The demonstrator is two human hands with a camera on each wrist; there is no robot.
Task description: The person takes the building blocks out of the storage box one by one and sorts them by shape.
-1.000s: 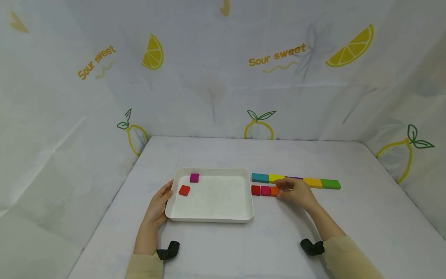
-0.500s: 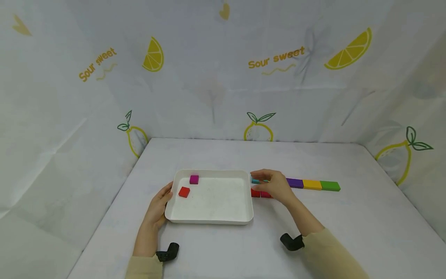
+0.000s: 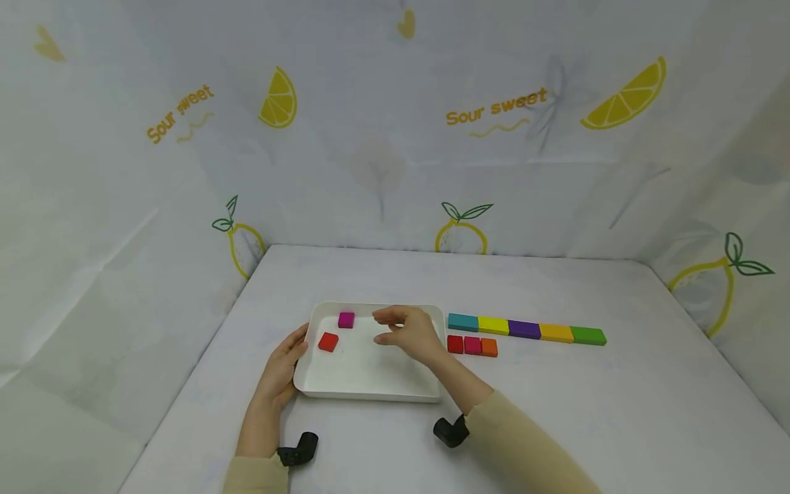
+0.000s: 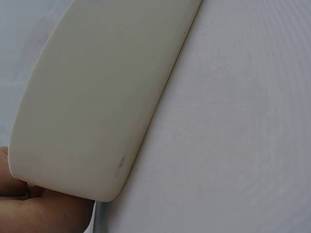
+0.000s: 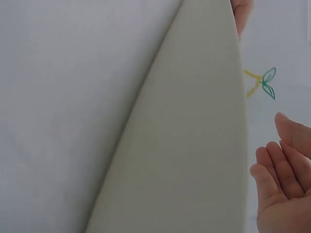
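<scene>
Right hand [image 3: 410, 334] is held over the white tray [image 3: 370, 391], thumb and forefinger parted, nothing gripped. Pink block [image 3: 346, 320] and red block [image 3: 328, 342] lie in the tray's far-left corner, left of that hand; the pink one is nearer the fingertips. Left hand [image 3: 280, 367] is rested against the tray's left rim, fingers loose, closer to the red block.

The right hand [image 3: 410, 331] hides part of the white tray's [image 3: 370, 392] floor and far rim.
</scene>
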